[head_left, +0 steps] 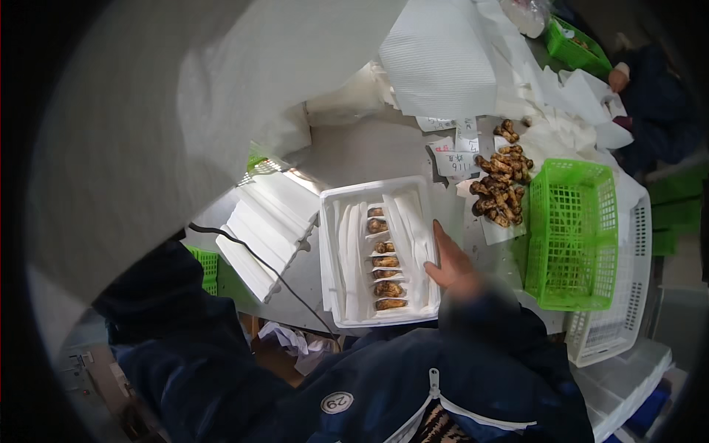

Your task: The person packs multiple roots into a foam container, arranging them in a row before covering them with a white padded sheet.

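A white foam box (pixel 378 320) lies on the table before me, lined with folded white paper (pixel 349 249). Down its middle runs a row of several brown mushrooms (pixel 386 261), possibly matsutake, separated by white paper strips. My right hand (pixel 457 263) grips the box's right wall, its thumb at the rim. My left hand is out of view; its dark sleeve (pixel 160 271) runs up behind a large, blurred white sheet (pixel 166 127) close to the camera. The sheet covers much of the upper left.
Loose mushrooms (pixel 501 185) are heaped to the right, near handwritten paper slips (pixel 455 160). Beyond them stand a green basket (pixel 573 232) and a white crate (pixel 604 338). Ridged white foam pieces (pixel 271 232) and a black cable (pixel 249 249) lie left. Another person's hand (pixel 618 78) shows top right.
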`<state>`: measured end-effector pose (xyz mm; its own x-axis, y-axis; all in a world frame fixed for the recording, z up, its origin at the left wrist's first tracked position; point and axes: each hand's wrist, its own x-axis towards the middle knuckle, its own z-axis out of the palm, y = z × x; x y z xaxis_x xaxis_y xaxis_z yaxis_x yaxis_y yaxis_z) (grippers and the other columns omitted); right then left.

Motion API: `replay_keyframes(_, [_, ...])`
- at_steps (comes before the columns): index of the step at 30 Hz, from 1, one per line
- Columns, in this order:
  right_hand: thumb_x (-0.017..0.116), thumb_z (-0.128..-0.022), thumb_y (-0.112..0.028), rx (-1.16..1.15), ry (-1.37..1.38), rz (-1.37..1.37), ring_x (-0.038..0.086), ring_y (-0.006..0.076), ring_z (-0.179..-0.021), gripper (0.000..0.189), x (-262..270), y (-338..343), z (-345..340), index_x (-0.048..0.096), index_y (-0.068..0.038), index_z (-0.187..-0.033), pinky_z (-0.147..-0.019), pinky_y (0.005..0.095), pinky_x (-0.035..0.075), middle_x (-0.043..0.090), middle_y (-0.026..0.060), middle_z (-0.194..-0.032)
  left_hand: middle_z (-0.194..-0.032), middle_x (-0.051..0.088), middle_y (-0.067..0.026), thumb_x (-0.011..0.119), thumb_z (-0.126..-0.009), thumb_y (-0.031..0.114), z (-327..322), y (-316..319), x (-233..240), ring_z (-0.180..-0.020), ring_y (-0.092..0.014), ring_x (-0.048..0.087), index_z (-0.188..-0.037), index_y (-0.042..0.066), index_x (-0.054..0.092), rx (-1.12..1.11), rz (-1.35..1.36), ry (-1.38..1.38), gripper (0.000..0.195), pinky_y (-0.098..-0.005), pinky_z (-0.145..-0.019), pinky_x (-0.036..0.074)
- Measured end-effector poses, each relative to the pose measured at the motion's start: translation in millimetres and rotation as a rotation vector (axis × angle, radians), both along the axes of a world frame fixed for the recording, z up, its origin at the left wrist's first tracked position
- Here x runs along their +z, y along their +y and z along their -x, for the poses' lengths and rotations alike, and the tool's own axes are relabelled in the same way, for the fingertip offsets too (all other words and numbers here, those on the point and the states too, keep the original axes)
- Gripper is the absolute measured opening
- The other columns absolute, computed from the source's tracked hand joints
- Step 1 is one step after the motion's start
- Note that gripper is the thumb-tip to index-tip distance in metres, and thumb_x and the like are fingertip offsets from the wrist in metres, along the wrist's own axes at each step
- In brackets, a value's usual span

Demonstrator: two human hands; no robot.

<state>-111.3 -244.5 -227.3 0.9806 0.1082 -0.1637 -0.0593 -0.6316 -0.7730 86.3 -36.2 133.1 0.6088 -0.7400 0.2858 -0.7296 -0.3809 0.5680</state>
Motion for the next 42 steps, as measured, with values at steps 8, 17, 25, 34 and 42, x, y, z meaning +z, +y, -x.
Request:
replay_keyframes(8, [0.067, -0.074, -0.006, -0.156, -0.359, -0.274, 0.06, 0.0207, -0.083, 0.084, 128.4, -31.8, -58.3, 0.023, -0.003, -0.145, -0.071, 0.0304, 0.051, 0.041, 0.019, -0.14, -0.081, 0.059, -0.0125, 0.051, -0.074, 0.025, 18.0, 17.6, 19.4, -0.072, -0.021, 0.058, -0.091, -0.001, 0.061, -0.136, -0.034, 0.051, 0.033, -0.0294, -0.068, 0.048])
replay_keyframes(17, [0.065, -0.08, -0.007, 0.014, -0.375, -0.436, 0.059, 0.0164, -0.076, 0.069, 159.2, 18.7, -88.3, 0.032, 0.0, -0.14, -0.072, 0.0293, 0.048, 0.063, 0.0098, -0.091, -0.078, 0.058, -0.0123, 0.052, -0.072, 0.029, 16.9, 19.3, 40.6, -0.068, -0.02, 0.057, -0.091, -0.002, 0.062, -0.615, -0.044, 0.27, 0.038, -0.0292, -0.064, 0.047])
replay_keyframes(25, [0.058, -0.086, -0.002, 0.022, -0.324, -0.781, 0.054, 0.0188, -0.112, 0.048, 118.6, 20.5, -108.5, 0.042, 0.002, -0.131, -0.094, 0.0321, 0.044, 0.054, 0.0105, -0.124, -0.096, 0.06, -0.0244, 0.051, -0.061, 0.033, 7.1, 29.7, 2.9, -0.082, -0.033, 0.066, -0.071, 0.002, 0.054, -0.304, -0.096, 0.182, 0.033, -0.0474, -0.069, 0.058])
replay_keyframes(34, [0.069, -0.073, -0.014, -0.114, -0.889, -0.11, 0.049, 0.0311, -0.12, 0.071, 210.6, 13.6, -92.7, 0.039, -0.001, -0.136, -0.091, 0.0364, 0.044, 0.038, 0.0188, -0.142, -0.103, 0.062, -0.0156, 0.055, -0.068, 0.028, -5.1, 28.2, -44.8, -0.096, -0.024, 0.057, -0.111, -0.001, 0.062, -0.267, -0.245, 0.523, 0.051, -0.0306, -0.088, 0.044])
replay_keyframes(42, [0.065, -0.081, -0.013, 0.176, -0.825, -0.238, 0.064, 0.0204, -0.078, 0.02, 212.5, 19.7, -83.4, 0.068, 0.001, -0.095, -0.063, 0.0277, 0.048, 0.066, 0.0135, -0.098, -0.118, 0.056, -0.0123, 0.053, -0.088, 0.045, -15.5, 27.2, -118.4, -0.112, -0.02, 0.052, -0.125, -0.004, 0.048, -0.403, -0.07, 0.902, 0.062, -0.0319, -0.095, 0.043])
